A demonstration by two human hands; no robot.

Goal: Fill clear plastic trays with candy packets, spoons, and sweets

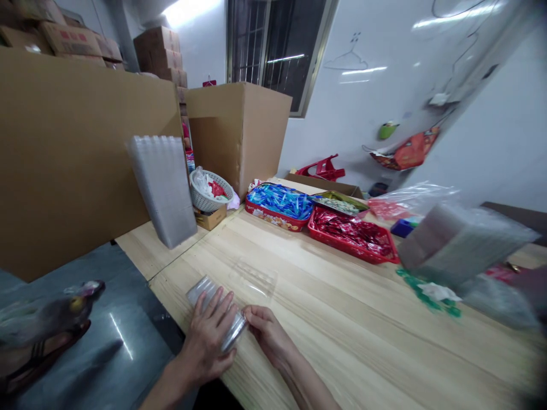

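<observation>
My left hand (209, 333) lies across a narrow stack of clear plastic packaging (200, 287) at the table's near edge. Its fingers stretch over the top and its thumb grips the near end. Beside it, my right hand (265, 330) pinches the stack's right edge between thumb and fingertips; the exact bit of plastic in the pinch is too small to make out. Just beyond both hands, a single clear plastic blister shell (255, 279) lies flat on the wooden table (325, 319).
Blue pieces fill a tin tray (277, 205); red packets fill a red basket (350, 233). A tall stack of clear shells (164, 188) stands left, another stack (461, 242) right, near green strips (431, 293). Cardboard (85, 154) rises at left. A foot (47, 347) shows on the floor.
</observation>
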